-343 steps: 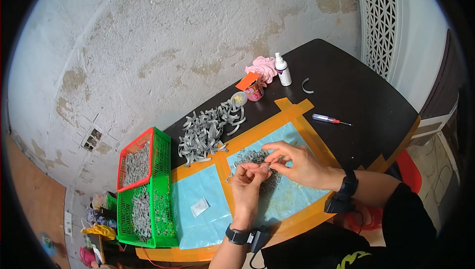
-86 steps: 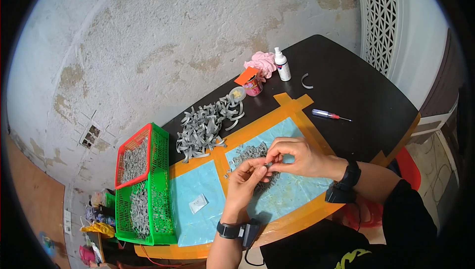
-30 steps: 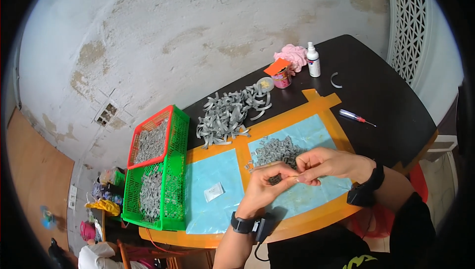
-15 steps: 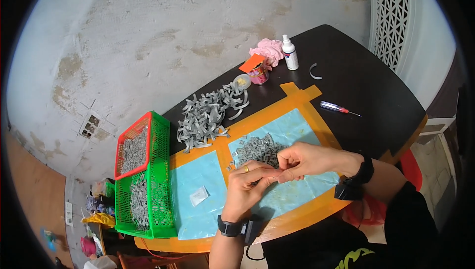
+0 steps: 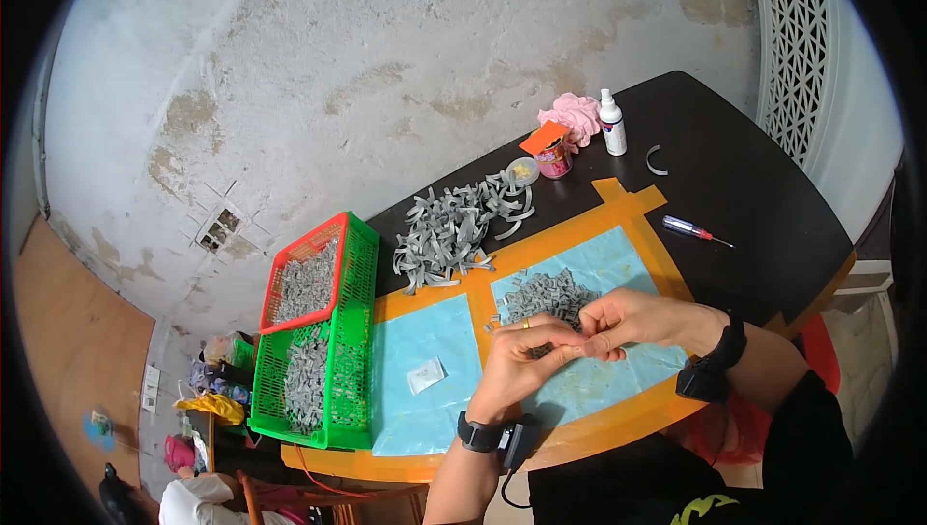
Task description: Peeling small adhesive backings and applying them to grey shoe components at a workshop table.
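My left hand [image 5: 526, 359] and my right hand [image 5: 623, 322] meet fingertip to fingertip over the right-hand light-blue sheet [image 5: 618, 253]. Both are closed in a pinch. Whatever sits between the fingers is hidden or too small to name. Just beyond them lies a heap of small grey pieces [image 5: 548, 293], partly covered by my hands. Farther back, a pile of longer, curved grey strips [image 5: 444, 240] rests on the dark table [image 5: 719, 129].
Left of the sheets stands a green basket [image 5: 359, 279], with a red-rimmed basket [image 5: 301, 317] on it; both hold grey pieces. A white packet [image 5: 425, 375], screwdriver [image 5: 697, 231], spray bottle [image 5: 612, 124], red can [image 5: 553, 158] and pink cloth [image 5: 575, 117] lie around. Someone in white [image 5: 198, 503] is at lower left.
The whole view has shifted, so the table appears farther right. My hands stay pinched together in the same place over the sheet. A person's white clothing shows more at the lower left.
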A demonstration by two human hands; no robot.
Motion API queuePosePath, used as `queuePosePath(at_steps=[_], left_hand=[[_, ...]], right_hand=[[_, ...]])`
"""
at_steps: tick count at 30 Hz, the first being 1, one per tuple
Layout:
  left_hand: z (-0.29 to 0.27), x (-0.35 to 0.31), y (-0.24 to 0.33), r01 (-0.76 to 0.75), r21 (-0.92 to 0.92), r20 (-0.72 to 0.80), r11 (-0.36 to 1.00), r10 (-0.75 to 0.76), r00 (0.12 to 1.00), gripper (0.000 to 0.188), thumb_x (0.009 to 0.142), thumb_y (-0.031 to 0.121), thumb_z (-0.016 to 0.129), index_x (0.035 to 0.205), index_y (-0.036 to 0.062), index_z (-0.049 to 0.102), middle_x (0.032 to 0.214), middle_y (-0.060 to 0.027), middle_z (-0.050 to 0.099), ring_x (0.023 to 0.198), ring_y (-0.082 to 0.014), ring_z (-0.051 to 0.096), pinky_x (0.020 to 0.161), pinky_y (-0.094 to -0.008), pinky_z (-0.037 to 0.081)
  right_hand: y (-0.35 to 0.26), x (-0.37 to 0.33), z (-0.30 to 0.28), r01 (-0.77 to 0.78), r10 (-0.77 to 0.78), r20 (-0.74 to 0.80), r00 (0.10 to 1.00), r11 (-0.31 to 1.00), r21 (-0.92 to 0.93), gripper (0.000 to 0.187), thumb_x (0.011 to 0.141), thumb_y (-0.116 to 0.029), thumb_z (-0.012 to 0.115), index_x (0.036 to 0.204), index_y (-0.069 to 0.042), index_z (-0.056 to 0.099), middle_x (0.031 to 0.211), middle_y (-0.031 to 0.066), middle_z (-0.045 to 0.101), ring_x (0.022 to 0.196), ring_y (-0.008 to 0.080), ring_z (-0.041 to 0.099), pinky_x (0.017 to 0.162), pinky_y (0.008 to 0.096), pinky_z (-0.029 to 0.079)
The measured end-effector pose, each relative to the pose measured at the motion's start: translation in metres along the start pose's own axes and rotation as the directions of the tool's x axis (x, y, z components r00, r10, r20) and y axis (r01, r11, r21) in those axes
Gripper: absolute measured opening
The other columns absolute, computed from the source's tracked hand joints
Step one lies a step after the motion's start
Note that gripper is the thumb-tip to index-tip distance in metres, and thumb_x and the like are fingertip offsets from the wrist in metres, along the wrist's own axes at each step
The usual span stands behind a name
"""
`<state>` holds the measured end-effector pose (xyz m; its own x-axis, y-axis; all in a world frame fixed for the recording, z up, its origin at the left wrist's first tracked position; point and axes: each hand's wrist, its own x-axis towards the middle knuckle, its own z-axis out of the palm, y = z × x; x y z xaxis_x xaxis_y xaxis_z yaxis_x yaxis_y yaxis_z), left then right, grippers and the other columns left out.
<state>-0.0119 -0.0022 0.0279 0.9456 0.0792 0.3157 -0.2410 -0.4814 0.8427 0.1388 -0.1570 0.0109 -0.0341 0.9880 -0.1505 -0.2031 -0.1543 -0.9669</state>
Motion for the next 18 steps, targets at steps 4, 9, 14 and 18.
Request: queuePosePath(at_steps=[4,9,14,18], left_hand=[[0.002,0.006,0.006,0.051,-0.014,-0.014,0.999,-0.051,0.999,0.013,0.078,0.003,0.073,0.091,0.0020,0.071,0.079,-0.0053,0.065,0.074,-0.0139,0.061,0.067,-0.0262,0.048],[0.006,0.003,-0.006,0.051,-0.068,-0.042,0.996,-0.054,0.998,0.011,0.079,0.003,0.071,0.091,0.0012,0.071,0.080,-0.0056,0.065,0.075,-0.0139,0.060,0.068,-0.0267,0.047],[0.014,-0.004,-0.011,0.117,-0.334,-0.291,0.935,-0.220,0.931,0.003,0.082,0.000,0.065,0.084,0.0018,0.065,0.084,-0.0054,0.064,0.075,-0.0149,0.060,0.071,-0.0272,0.047],[-0.039,-0.007,-0.006,-0.209,-0.297,-0.690,0.932,-0.058,0.721,0.008,0.091,0.013,0.060,0.094,0.0055,0.058,0.080,-0.0020,0.057,0.068,-0.0098,0.053,0.063,-0.0234,0.044]], right_hand=[[0.002,-0.001,-0.007,0.099,-0.100,-0.067,0.993,0.995,-0.025,0.033,0.082,-0.033,0.073,0.079,-0.005,0.057,0.069,0.0014,0.059,0.061,0.0079,0.052,0.056,0.0211,0.041],[-0.007,-0.004,-0.001,0.074,-0.079,-0.098,0.992,0.996,-0.058,0.027,0.085,-0.026,0.071,0.079,-0.004,0.055,0.067,0.0006,0.056,0.061,0.0075,0.051,0.056,0.0215,0.041],[0.002,-0.001,-0.001,0.154,-0.161,-0.120,0.980,0.986,-0.066,0.029,0.086,-0.031,0.069,0.083,-0.004,0.058,0.070,0.0008,0.059,0.062,0.0083,0.053,0.058,0.0222,0.043],[-0.015,-0.011,0.006,0.503,-0.487,-0.257,0.835,0.864,-0.003,0.021,0.091,-0.024,0.062,0.084,-0.004,0.057,0.078,0.0041,0.058,0.072,0.0104,0.054,0.065,0.0257,0.045]])
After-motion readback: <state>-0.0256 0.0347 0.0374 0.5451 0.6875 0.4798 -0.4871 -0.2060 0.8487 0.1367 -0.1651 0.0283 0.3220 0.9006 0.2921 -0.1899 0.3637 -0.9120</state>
